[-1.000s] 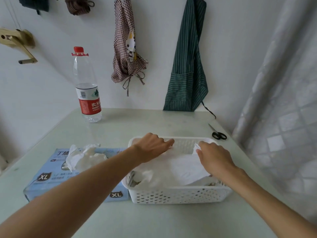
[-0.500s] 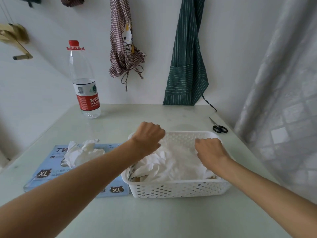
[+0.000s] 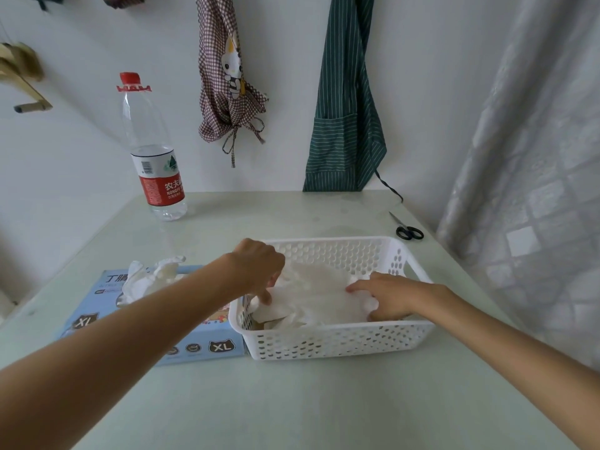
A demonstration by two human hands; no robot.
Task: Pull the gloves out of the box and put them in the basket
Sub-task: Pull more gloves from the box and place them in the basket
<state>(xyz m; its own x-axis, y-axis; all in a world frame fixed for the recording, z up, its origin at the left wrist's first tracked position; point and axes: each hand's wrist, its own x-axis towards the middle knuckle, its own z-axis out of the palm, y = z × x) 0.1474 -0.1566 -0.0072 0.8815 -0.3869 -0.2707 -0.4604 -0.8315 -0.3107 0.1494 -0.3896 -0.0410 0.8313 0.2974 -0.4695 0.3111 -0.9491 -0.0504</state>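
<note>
At the left edge of the desk (image 3: 324,401) lies the blue glove box (image 3: 107,306), and the left forearm crosses over it, so its middle part is hidden. Some white gloves (image 3: 147,279) stick out from the top of the box. Near the far left corner stands a water bottle (image 3: 152,154), upright. The left hand (image 3: 256,267) reaches over the left rim of the white basket (image 3: 341,339); its fingers point down and curl on the pile of white gloves (image 3: 318,297) inside, but the fingertips are partly covered and I cannot tell if they really pinch it. The basket stands just beside the box, touching it. The right hand (image 3: 393,295) lies on the right part of the pile with fingers stretched flat, pressing on it. Near the far right edge lie the scissors (image 3: 407,228), small and hard to make out.
</note>
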